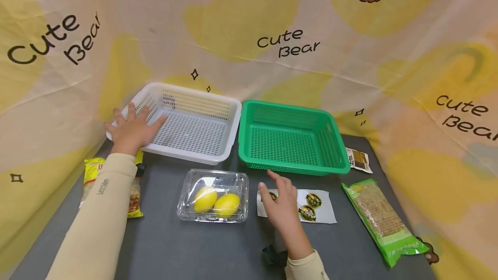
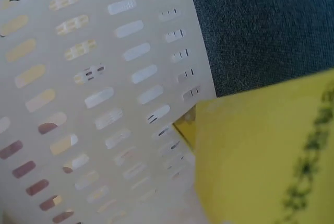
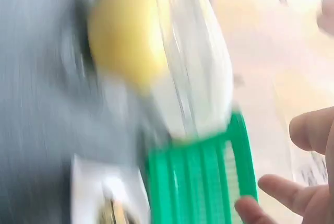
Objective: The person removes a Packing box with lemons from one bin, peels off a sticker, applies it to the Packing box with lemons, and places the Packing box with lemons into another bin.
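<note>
My left hand [image 1: 132, 131] lies over the left rim of a white perforated basket [image 1: 229, 128], its fingers spread and straight. The basket's slotted wall [image 2: 99, 98] fills much of the left wrist view. My right hand [image 1: 282, 202] hovers above a white sheet of round black-and-yellow stickers [image 1: 327, 206], fingers loosely extended and holding nothing. To that hand's left, a clear plastic clamshell box [image 1: 186, 193] contains two lemons [image 1: 227, 205]. Behind the sheet stands a green perforated basket [image 1: 295, 167], beside the white one.
Yellow-and-clear snack packages [image 1: 134, 198] lie partly hidden under the left forearm. At the right are a green-edged package [image 1: 383, 219] and a small packet [image 1: 359, 160] beside the green basket. A patterned cloth [image 1: 233, 20] hangs behind and around the dark table [image 1: 186, 249].
</note>
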